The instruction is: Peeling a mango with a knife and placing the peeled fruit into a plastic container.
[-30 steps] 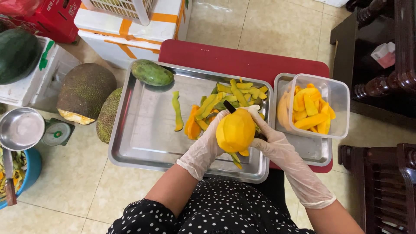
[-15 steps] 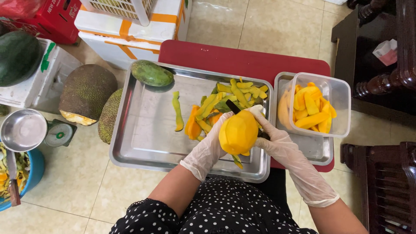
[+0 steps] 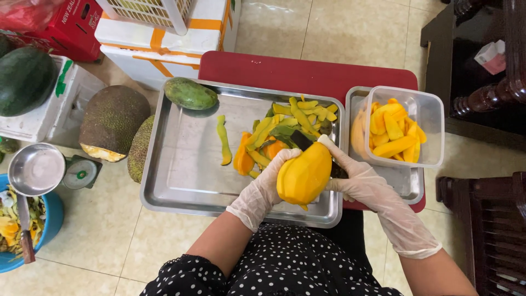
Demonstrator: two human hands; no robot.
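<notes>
Currently:
- Left hand (image 3: 267,189), gloved, fingers curled around a peeled yellow mango (image 3: 304,174); mango is held just above the near right corner of the steel tray (image 3: 181,164).
- Right hand (image 3: 359,181), gloved, fingers closed on a dark-handled peeler (image 3: 302,140); index finger lies along the tool, which touches the far end of the mango. Blade mostly hidden, edge cannot be made out.
- Pile of green-yellow peel strips (image 3: 296,118) lies in the far right part of the tray, with an orange piece (image 3: 241,156) beside it and one loose strip (image 3: 223,140) nearer the tray middle.
- Unpeeled green mango (image 3: 190,93) sits in the far left corner of the tray.
- Clear plastic tub (image 3: 433,118) with cut mango slices (image 3: 392,134) stands on a smaller steel tray (image 3: 402,183), just right of the big one.
- Both trays rest on a red worktop (image 3: 296,74).
- On the floor to the left: two cut jackfruit (image 3: 112,118), a watermelon (image 3: 24,79) on a white foam box (image 3: 66,104), a scale with a steel bowl (image 3: 35,169), a blue basin of scraps (image 3: 16,230).
- White carton with orange tape (image 3: 164,46) sits beyond the tray.
</notes>
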